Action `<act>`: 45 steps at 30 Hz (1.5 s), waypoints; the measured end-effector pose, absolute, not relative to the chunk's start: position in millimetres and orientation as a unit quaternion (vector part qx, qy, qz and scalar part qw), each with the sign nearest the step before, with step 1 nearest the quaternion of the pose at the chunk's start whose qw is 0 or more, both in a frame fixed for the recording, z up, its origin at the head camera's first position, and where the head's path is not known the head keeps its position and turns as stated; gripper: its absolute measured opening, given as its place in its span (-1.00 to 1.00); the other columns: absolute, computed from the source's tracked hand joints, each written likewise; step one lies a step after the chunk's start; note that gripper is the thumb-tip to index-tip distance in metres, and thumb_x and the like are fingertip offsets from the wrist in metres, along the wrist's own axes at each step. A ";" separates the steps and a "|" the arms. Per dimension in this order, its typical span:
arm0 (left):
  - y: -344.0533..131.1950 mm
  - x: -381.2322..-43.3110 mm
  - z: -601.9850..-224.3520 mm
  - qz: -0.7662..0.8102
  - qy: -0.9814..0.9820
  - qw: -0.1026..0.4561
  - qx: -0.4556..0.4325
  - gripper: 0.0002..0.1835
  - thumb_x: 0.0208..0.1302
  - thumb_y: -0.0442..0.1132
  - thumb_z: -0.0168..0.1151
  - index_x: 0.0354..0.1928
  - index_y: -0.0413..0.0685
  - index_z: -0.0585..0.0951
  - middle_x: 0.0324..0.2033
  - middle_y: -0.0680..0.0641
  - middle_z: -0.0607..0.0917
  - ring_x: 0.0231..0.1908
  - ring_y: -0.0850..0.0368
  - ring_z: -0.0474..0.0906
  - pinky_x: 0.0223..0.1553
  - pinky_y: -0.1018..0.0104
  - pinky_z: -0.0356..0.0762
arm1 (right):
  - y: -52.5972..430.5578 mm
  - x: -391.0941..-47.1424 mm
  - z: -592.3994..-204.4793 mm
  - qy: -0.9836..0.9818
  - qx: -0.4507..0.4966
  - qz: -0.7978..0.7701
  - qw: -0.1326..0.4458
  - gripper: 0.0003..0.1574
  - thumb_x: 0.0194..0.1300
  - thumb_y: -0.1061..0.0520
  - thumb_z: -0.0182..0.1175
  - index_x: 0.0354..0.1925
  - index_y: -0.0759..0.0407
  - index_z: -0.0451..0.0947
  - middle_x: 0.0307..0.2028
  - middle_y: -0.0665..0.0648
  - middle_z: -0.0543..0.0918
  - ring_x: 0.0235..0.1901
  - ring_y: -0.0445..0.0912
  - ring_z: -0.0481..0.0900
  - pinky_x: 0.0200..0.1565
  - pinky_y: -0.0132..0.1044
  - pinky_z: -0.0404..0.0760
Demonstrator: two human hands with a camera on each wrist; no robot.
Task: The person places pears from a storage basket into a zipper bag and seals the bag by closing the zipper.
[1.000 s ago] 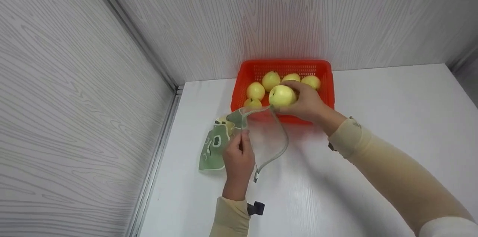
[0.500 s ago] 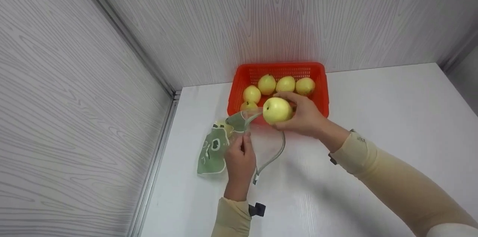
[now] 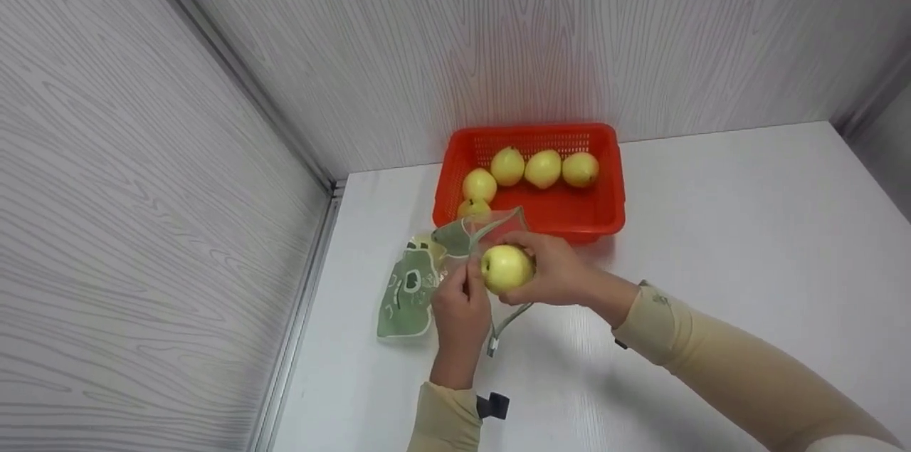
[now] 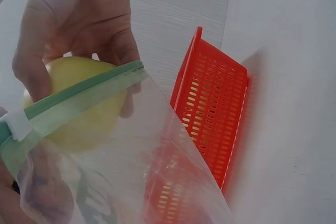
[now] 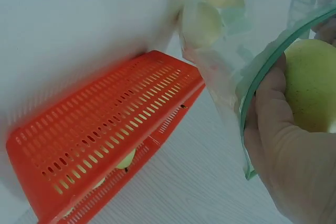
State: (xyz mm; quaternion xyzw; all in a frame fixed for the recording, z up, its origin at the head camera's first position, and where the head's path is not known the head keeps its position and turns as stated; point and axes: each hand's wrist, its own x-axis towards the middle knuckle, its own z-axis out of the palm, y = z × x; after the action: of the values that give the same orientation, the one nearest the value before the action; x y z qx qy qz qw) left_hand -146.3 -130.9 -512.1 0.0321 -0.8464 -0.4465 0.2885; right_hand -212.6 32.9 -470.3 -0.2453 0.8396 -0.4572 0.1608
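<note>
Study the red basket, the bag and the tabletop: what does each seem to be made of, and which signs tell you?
Basket: probably moulded plastic, smooth, slightly shiny; its even red colour and regular slotting suggest it.
Bag: thin, partly clear plastic film, creased and shiny; the held fruit shows through it.
Tabletop: white, faintly grained, perhaps wood-look laminate; the look alone cannot settle it.

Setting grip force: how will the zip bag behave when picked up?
The zip bag is probably floppy: its see-through film creases. Its green strip may be somewhat stiffer, since it bows in a smooth curve.
</note>
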 end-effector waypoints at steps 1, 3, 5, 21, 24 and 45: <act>-130.4 -145.6 -512.2 -0.448 -0.846 0.287 0.029 -0.67 0.57 -0.22 0.14 -0.46 -0.11 0.60 -0.59 0.02 0.48 -0.54 0.24 0.38 -0.51 0.42 0.40 | 31.3 -212.7 -474.0 0.842 -0.238 -0.456 0.165 -0.15 -0.07 -0.01 0.62 0.22 -0.14 0.55 -0.06 -0.09 0.66 -0.09 -0.04 0.60 -0.13 -0.13 0.68; -129.3 -145.0 -511.9 -0.448 -0.847 0.286 0.022 -0.69 0.57 -0.24 0.14 -0.43 -0.13 0.62 -0.58 0.01 0.51 -0.54 0.24 0.40 -0.50 0.43 0.44 | 27.6 -213.0 -480.1 0.844 -0.227 -0.455 0.171 -0.14 -0.05 -0.02 0.61 0.24 -0.10 0.53 -0.04 -0.03 0.67 -0.09 -0.01 0.61 -0.13 -0.12 0.67; -128.0 -145.2 -510.8 -0.443 -0.849 0.289 0.016 -0.71 0.56 -0.26 0.15 -0.41 -0.16 0.63 -0.59 0.00 0.52 -0.53 0.23 0.44 -0.49 0.44 0.48 | 23.5 -212.9 -484.9 0.839 -0.221 -0.462 0.183 -0.14 0.02 -0.04 0.59 0.29 -0.07 0.50 0.05 -0.01 0.66 -0.02 0.02 0.62 -0.09 -0.09 0.69; -133.9 -145.5 -506.7 -0.432 -0.832 0.347 0.000 -0.71 0.47 -0.34 0.24 -0.50 -0.07 0.59 -0.68 0.03 0.43 -0.59 0.26 0.35 -0.57 0.44 0.37 | 21.8 -219.7 -476.6 0.696 -0.271 -0.577 0.331 -0.32 0.41 0.24 0.24 0.40 -0.23 0.46 0.32 -0.08 0.56 0.32 0.04 0.53 0.19 -0.08 0.65; -134.5 -145.3 -507.3 -0.431 -0.831 0.353 -0.003 -0.73 0.46 -0.35 0.25 -0.49 -0.07 0.60 -0.68 0.02 0.44 -0.59 0.26 0.36 -0.57 0.44 0.38 | 24.3 -222.5 -471.6 0.711 -0.287 -0.558 0.318 -0.34 0.39 0.20 0.28 0.38 -0.21 0.48 0.30 -0.08 0.58 0.33 0.06 0.52 0.22 -0.07 0.63; -139.0 -139.9 -514.2 -0.458 -0.818 0.349 0.010 -0.77 0.47 -0.33 0.26 -0.44 -0.11 0.66 -0.65 0.01 0.47 -0.57 0.28 0.38 -0.56 0.45 0.39 | 36.8 -282.4 -466.7 0.758 -0.234 -0.543 0.277 -0.73 0.42 0.12 0.34 0.06 0.04 0.67 -0.01 0.29 0.70 -0.08 0.16 0.70 -0.05 -0.12 0.76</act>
State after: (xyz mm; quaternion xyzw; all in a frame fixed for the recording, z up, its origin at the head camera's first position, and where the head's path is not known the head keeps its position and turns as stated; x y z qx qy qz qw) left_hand -139.9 -139.0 -514.2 0.0096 -0.8175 -0.4582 0.3488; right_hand -282.4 36.8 -466.7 -0.2336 0.7577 -0.5430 0.2766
